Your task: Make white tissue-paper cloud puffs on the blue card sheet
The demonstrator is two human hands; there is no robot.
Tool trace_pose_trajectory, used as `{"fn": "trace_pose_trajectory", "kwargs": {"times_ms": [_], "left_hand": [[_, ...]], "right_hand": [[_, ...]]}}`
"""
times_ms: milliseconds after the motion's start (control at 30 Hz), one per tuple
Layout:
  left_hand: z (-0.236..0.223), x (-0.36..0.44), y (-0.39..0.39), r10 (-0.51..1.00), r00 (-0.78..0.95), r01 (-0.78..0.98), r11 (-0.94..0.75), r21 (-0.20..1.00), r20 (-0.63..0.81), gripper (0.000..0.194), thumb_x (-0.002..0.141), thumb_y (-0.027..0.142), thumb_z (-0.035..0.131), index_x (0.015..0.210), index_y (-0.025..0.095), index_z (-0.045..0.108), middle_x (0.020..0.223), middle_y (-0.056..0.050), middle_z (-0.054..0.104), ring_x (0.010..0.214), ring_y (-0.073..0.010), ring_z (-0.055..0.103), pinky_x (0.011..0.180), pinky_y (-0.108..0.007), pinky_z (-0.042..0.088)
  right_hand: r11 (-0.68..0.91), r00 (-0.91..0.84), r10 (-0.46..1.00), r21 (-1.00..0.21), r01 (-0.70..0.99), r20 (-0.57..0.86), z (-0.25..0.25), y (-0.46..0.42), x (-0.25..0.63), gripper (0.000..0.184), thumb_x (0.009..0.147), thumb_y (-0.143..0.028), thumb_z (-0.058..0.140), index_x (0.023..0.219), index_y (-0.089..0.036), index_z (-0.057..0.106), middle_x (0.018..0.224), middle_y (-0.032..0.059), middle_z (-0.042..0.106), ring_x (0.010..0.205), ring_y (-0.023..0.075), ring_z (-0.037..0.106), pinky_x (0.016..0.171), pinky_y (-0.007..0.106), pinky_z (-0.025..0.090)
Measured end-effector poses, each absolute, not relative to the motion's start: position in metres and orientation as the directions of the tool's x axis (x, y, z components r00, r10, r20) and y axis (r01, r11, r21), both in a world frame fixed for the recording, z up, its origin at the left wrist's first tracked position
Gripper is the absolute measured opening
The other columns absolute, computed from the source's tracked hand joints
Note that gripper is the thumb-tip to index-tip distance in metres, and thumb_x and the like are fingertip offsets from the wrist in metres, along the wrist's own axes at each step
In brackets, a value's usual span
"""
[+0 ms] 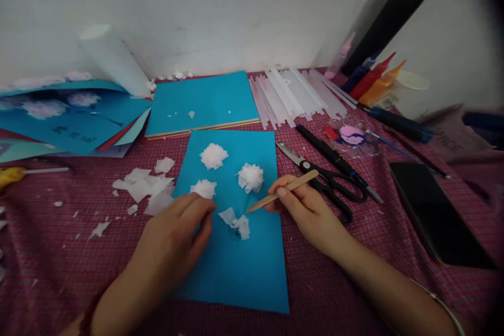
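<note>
A blue sheet of paper (252,273) lies in front of me with three white crumpled tissue puffs (213,156) on its upper half. Below them, a few small white tissue pieces (236,222) stand on the sheet. My right hand (303,210) pinches a wooden craft stick (293,185), its tip close beside those pieces. Over the left side of the sheet is my left hand (177,236), fingers curled and pressed together by the lower left puff (203,188). Whatever its fingertips may hold is hidden.
Loose tissue squares (144,186) lie left of the sheet. To the right are black-handled scissors (323,173), a dark pen (326,149) and a phone (437,215). Behind are stacked blue paper (205,100), glue sticks (291,94) and paint bottles (374,79).
</note>
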State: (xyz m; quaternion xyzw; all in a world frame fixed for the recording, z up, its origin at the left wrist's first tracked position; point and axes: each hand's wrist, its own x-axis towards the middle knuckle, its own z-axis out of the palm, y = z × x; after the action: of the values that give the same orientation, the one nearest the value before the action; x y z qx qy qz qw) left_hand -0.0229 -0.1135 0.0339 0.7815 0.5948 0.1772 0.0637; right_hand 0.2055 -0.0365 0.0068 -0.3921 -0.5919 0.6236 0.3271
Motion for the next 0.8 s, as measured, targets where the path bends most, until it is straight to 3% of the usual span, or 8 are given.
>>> {"fn": "trace_pose_trajectory", "kwargs": {"times_ms": [100, 200, 267, 467, 800], "left_hand": [[0.033, -0.024, -0.112, 0.920, 0.370, 0.896, -0.390, 0.211, 0.128, 0.023, 0.087, 0.009, 0.047, 0.104, 0.019, 0.060, 0.092, -0.007, 0.060, 0.084, -0.0225, 0.056, 0.073, -0.037, 0.050], [0.026, -0.022, -0.109, 0.914, 0.388, 0.899, -0.403, 0.172, 0.119, 0.017, 0.088, 0.012, 0.049, 0.090, 0.018, 0.066, 0.086, -0.007, 0.057, 0.082, -0.0228, 0.053, 0.071, -0.038, 0.049], [0.022, -0.019, -0.108, 0.919, 0.368, 0.904, -0.389, 0.177, 0.139, 0.018, 0.089, 0.016, 0.050, 0.082, 0.018, 0.066, 0.082, -0.006, 0.055, 0.078, -0.0212, 0.051, 0.070, -0.037, 0.048], [0.017, -0.014, -0.105, 0.891, 0.345, 0.879, -0.417, 0.233, 0.295, 0.021, 0.092, 0.019, 0.048, 0.082, 0.018, 0.066, 0.079, -0.005, 0.055, 0.075, -0.0182, 0.049, 0.068, -0.033, 0.046], [0.020, -0.016, -0.104, 0.887, 0.385, 0.865, -0.443, 0.235, 0.255, 0.017, 0.090, 0.013, 0.047, 0.088, 0.016, 0.064, 0.087, -0.006, 0.062, 0.083, -0.0208, 0.054, 0.074, -0.036, 0.048]], "right_hand": [[-0.092, -0.463, 0.880, -0.994, 0.057, -0.108, 0.007, -0.037, 0.205, 0.017, 0.093, -0.032, 0.046, 0.085, -0.019, 0.054, 0.074, 0.0015, 0.063, 0.071, 0.0158, 0.067, 0.067, 0.029, 0.055], [-0.081, -0.462, 0.881, -0.994, 0.068, -0.104, 0.006, -0.037, 0.205, 0.017, 0.093, -0.033, 0.046, 0.086, -0.020, 0.054, 0.073, 0.0013, 0.064, 0.071, 0.0163, 0.067, 0.067, 0.029, 0.055], [-0.069, -0.463, 0.881, -0.995, 0.072, -0.095, 0.005, -0.037, 0.205, 0.018, 0.093, -0.034, 0.046, 0.087, -0.020, 0.054, 0.073, 0.0011, 0.064, 0.070, 0.0163, 0.066, 0.067, 0.030, 0.054], [-0.062, -0.461, 0.883, -0.995, 0.073, -0.089, 0.004, -0.037, 0.207, 0.018, 0.093, -0.035, 0.047, 0.088, -0.020, 0.055, 0.073, 0.0011, 0.064, 0.070, 0.0163, 0.066, 0.066, 0.030, 0.055], [0.029, -0.413, 0.911, -0.999, 0.035, 0.012, 0.032, -0.044, 0.204, 0.012, 0.093, -0.025, 0.045, 0.087, -0.020, 0.055, 0.070, 0.0005, 0.063, 0.068, 0.0148, 0.065, 0.066, 0.028, 0.053]]}}
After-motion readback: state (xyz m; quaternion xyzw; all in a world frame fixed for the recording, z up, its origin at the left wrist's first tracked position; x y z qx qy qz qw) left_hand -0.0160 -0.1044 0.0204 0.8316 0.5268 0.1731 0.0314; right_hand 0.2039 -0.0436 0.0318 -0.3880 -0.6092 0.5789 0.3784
